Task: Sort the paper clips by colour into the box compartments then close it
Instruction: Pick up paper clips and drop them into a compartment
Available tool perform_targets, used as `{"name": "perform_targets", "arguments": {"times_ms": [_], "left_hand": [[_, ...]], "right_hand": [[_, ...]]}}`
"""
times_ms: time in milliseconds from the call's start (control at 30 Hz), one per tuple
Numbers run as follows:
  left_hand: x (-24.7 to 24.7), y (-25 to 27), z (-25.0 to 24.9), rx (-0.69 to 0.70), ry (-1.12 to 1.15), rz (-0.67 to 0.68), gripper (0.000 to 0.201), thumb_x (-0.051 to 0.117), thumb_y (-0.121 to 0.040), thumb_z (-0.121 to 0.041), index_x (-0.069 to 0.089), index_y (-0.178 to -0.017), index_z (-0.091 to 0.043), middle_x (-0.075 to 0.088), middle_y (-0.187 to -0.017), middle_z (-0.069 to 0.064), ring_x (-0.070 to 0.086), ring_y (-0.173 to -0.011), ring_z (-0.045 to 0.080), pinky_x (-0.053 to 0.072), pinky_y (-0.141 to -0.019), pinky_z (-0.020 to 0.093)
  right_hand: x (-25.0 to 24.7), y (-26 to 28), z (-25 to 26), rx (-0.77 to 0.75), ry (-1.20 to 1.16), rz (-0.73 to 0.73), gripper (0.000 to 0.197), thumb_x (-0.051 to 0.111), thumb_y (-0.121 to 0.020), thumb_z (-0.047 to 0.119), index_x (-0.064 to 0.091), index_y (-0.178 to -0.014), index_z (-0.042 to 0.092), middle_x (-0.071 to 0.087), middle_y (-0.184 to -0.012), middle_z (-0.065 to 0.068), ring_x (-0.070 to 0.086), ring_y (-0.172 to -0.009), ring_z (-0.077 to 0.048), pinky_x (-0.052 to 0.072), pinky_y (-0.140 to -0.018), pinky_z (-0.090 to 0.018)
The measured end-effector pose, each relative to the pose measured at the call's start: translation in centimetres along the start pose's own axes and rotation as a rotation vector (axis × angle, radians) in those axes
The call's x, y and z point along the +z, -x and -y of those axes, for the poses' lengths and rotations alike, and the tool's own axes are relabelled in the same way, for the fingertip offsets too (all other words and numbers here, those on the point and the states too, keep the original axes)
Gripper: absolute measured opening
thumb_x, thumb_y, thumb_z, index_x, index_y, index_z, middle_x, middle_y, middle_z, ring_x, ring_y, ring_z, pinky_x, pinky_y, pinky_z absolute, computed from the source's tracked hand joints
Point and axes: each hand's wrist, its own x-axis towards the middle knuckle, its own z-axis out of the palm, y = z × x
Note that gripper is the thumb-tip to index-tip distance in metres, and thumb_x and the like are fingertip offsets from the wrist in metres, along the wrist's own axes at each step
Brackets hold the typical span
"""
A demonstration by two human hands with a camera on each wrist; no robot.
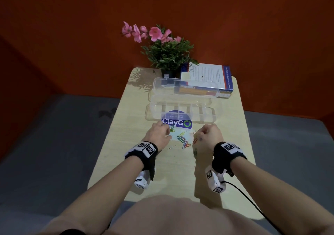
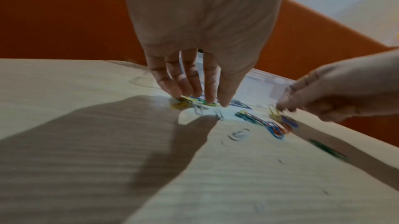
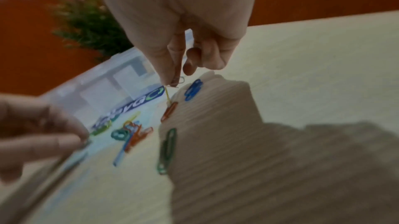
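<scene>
Orange walls and a grey floor surround a pale wooden worktop (image 1: 226, 144), seen from above with both forearms reaching over its near half. Nearest, each wrist carries a black band with a white marker block. Left hand (image 1: 159, 135): fingers extended downward, tips touching a few yellow and green clips on the worktop; whether any clip is pinched cannot be told. Right hand (image 1: 209, 135): fingers curled, thumb and forefinger pinching a yellow paper clip (image 3: 168, 95) that hangs just above the surface.

Between the two hands lies the loose cluster of paper clips (image 1: 183, 140) in blue, orange, green and yellow. A pale clip (image 1: 171, 147) lies alone just behind the left hand, toward the person. An orange clip (image 3: 168, 112) and a blue clip (image 3: 193, 89) lie close under the right hand, and a green clip (image 3: 167, 149) lies beside the right wrist.

Just beyond the fingertips is a round blue sticker (image 1: 177, 121) reading "ClayGO", partly under the clear plastic box (image 1: 207, 115). This box stands open, its compartments facing up and its lid (image 1: 184, 88) raised on the far side. Bare worktop extends to the left and right of both hands up to the side edges.

Farthest, at the back edge, stand a potted plant (image 1: 166, 54) with pink flowers and a stack of books (image 1: 207, 79).
</scene>
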Motion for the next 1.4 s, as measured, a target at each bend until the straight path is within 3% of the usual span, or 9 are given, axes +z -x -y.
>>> {"name": "perform_targets", "arguments": {"times_ms": [167, 267, 367, 500, 733, 1000, 1233, 1333, 1400], "left_hand": [[0.2, -0.3, -1.8, -0.127, -0.037, 0.066, 0.025, 0.060, -0.089, -0.026, 0.054, -0.107, -0.009, 0.062, -0.113, 0.011, 0.060, -0.103, 0.031, 0.050, -0.082, 0.039], [0.0, -0.7, -2.1, -0.221, 0.023, 0.080, 0.015, 0.056, -0.088, -0.014, 0.058, -0.103, -0.011, 0.064, -0.112, 0.011, 0.061, -0.102, 0.031, 0.054, -0.085, 0.042], [-0.1, -0.9, -2.1, -0.239, 0.065, 0.098, 0.014, 0.054, -0.088, -0.008, 0.061, -0.100, -0.012, 0.065, -0.112, 0.011, 0.062, -0.104, 0.030, 0.054, -0.088, 0.043], [-0.1, -0.8, -2.0, -0.192, 0.094, 0.094, 0.016, 0.053, -0.088, -0.005, 0.063, -0.097, -0.012, 0.063, -0.114, 0.008, 0.061, -0.105, 0.029, 0.053, -0.086, 0.039], [-0.1, -0.4, -1.9, -0.065, 0.012, 0.050, 0.018, 0.051, -0.086, -0.004, 0.053, -0.082, -0.021, 0.067, -0.103, 0.004, 0.062, -0.096, 0.027, 0.048, -0.078, 0.036], [-0.3, -0.4, -1.5, -0.034, 0.084, 0.019, 0.026, 0.047, -0.095, -0.011, 0.062, -0.116, -0.014, 0.061, -0.121, 0.008, 0.059, -0.108, 0.027, 0.048, -0.089, 0.036], [-3.1, 0.0, 1.3, -0.306, 0.632, -0.134, 0.017, 0.054, -0.095, -0.020, 0.067, -0.101, -0.010, 0.066, -0.093, 0.006, 0.063, -0.082, 0.024, 0.052, -0.070, 0.033], [-3.6, 0.5, 2.6, -0.394, 0.750, -0.118, 0.013, 0.052, -0.095, -0.018, 0.065, -0.091, -0.016, 0.059, -0.079, 0.001, 0.054, -0.063, 0.017, 0.043, -0.054, 0.027], [-3.6, 0.8, 3.0, -0.412, 0.789, -0.114, 0.019, 0.051, -0.095, -0.013, 0.063, -0.080, -0.017, 0.059, -0.079, 0.006, 0.050, -0.057, 0.015, 0.040, -0.052, 0.025]], "right_hand": [[-0.6, 0.8, -0.4, 0.113, -0.464, -0.001, 0.022, 0.065, -0.076, -0.001, 0.062, -0.060, 0.014, 0.064, -0.065, 0.000, 0.060, -0.070, -0.022, 0.046, -0.066, -0.026], [-0.9, 1.2, -0.4, 0.147, -0.566, 0.004, 0.012, 0.063, -0.078, -0.003, 0.066, -0.073, 0.007, 0.062, -0.065, -0.006, 0.060, -0.064, -0.019, 0.047, -0.063, -0.023], [-1.4, 1.3, -0.3, 0.164, -0.570, 0.101, 0.019, 0.057, -0.086, -0.002, 0.066, -0.102, 0.002, 0.059, -0.067, -0.008, 0.049, -0.034, 0.002, 0.036, -0.039, -0.007], [-1.8, 1.6, 0.1, 0.176, -0.570, 0.182, 0.021, 0.051, -0.087, -0.005, 0.060, -0.102, 0.005, 0.053, -0.063, -0.006, 0.038, -0.025, 0.001, 0.027, -0.030, -0.009], [-2.1, 2.2, 1.2, 0.092, -0.582, 0.176, 0.016, 0.053, -0.085, -0.008, 0.059, -0.090, 0.006, 0.058, -0.064, -0.004, 0.045, -0.028, 0.004, 0.028, -0.031, -0.005], [-1.7, 1.9, 1.7, 0.109, -0.620, 0.143, 0.023, 0.041, -0.091, -0.007, 0.056, -0.084, 0.009, 0.056, -0.068, -0.002, 0.046, -0.029, 0.004, 0.027, -0.030, -0.009], [0.5, 2.2, 3.7, 0.266, -0.663, 0.368, 0.030, 0.042, -0.087, 0.014, 0.049, -0.058, 0.011, 0.043, -0.055, -0.006, 0.037, -0.039, -0.014, 0.025, -0.042, -0.022], [2.4, 2.7, 4.5, 0.067, -0.355, 0.431, 0.025, 0.059, -0.085, 0.024, 0.052, -0.062, 0.016, 0.057, -0.062, -0.003, 0.051, -0.051, -0.015, 0.039, -0.046, -0.023], [3.7, 3.1, 4.6, -0.085, -0.118, 0.413, 0.010, 0.066, -0.078, 0.024, 0.058, -0.071, 0.020, 0.070, -0.079, -0.001, 0.063, -0.072, -0.017, 0.050, -0.066, -0.027]]}}
